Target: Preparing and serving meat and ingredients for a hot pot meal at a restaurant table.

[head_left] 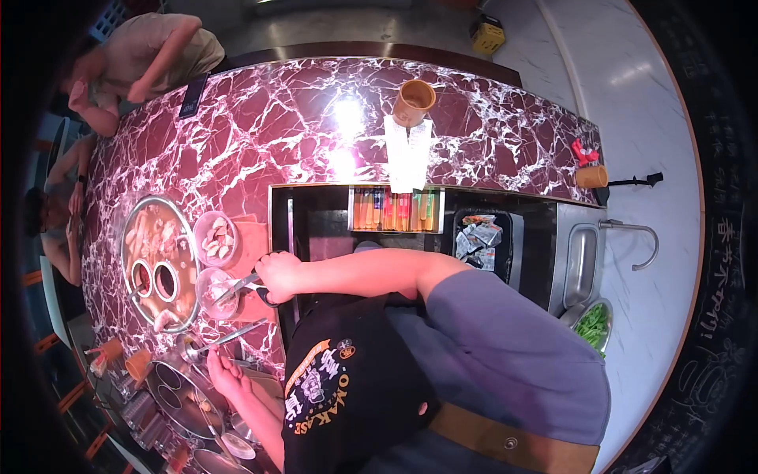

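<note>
My right hand (278, 275) is closed around the black handles of scissors (251, 280). The blades reach over a small clear bowl (207, 306) of pale food. Beside that bowl stands a similar bowl (216, 238) with pale sliced pieces. My left hand (227, 376) is lower in the picture, its fingers bent together by a slim metal utensil (237, 333). Whether they grip this utensil is unclear. Past the bowls sits a large round pot (189, 237) of broth and meat pieces, with two round cups standing in it.
Another pot (185, 407), with a ladle, stands near my left forearm. People (150, 59) sit along the marbled counter's far side. A brown cup (414, 101), white paper (408, 154), a drawer of markers (395, 212), a sink (582, 265) and a bowl of greens (591, 325) lie farther off.
</note>
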A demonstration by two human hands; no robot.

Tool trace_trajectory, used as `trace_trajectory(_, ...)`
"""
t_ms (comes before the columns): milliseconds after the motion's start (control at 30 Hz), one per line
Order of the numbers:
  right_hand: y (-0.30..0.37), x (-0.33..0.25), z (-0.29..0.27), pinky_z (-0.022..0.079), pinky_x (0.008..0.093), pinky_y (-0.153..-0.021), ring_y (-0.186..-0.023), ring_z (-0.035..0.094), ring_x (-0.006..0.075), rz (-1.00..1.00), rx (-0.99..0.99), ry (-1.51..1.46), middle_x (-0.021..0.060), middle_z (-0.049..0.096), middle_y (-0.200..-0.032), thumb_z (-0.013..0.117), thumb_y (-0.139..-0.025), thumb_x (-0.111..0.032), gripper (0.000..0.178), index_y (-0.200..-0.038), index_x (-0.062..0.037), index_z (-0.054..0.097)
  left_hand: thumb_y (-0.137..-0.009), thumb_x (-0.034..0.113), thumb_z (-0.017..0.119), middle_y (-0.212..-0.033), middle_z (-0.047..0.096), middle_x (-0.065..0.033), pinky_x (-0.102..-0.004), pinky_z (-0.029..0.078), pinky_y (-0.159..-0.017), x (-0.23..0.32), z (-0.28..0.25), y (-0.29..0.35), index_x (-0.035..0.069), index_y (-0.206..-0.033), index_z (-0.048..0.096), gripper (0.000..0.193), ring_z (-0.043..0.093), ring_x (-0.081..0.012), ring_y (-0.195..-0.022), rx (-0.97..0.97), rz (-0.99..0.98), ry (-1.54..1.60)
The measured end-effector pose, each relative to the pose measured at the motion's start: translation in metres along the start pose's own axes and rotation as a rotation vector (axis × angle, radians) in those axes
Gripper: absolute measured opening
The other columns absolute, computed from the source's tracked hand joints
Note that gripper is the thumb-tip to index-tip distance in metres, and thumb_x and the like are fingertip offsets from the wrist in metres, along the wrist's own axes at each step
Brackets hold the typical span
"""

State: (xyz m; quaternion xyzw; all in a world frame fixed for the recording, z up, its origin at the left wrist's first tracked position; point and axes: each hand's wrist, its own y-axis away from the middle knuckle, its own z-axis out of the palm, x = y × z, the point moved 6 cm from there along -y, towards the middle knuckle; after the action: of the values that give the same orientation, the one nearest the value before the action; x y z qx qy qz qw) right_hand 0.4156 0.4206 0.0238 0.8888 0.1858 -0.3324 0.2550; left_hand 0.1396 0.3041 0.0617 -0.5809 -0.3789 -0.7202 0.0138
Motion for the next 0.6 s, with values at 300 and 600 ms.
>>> trace_trajectory(300, 0.006, 0.01, 0.018, 0.054, 0.0426, -0.081, -0.094, 0.067, 0.0351, -0.071, -0.14, -0.132, 0.0195, 0.069, -0.1, 0.068, -0.074, -0.025, 0.039, -0.104, 0.0006, 0.065, -0.101, 0.024, 0.052, -0.063, 0.043, 0.0037, -0.0189, 0.03, -0.042, -0.044, 0.072, 0.039, 0.006, -0.122, 0.054, 0.028, 0.037, -0.0037, -0.048, 0.128, 0.085, 0.116)
trace_trajectory(600, 0.008, 0.014, 0.014, 0.053, 0.0464, -0.077, -0.088, 0.066, 0.0387, -0.187, -0.092, -0.202, 0.0211, 0.068, -0.089, 0.072, -0.075, -0.023, 0.042, -0.105, 0.0013, 0.057, -0.103, 0.02, 0.048, -0.065, 0.047, 0.0026, -0.0169, 0.03, -0.043, -0.055, 0.115, 0.061, 0.003, -0.119, 0.054, 0.024, 0.039, -0.0036, -0.049, 0.027, 0.214, 0.011)
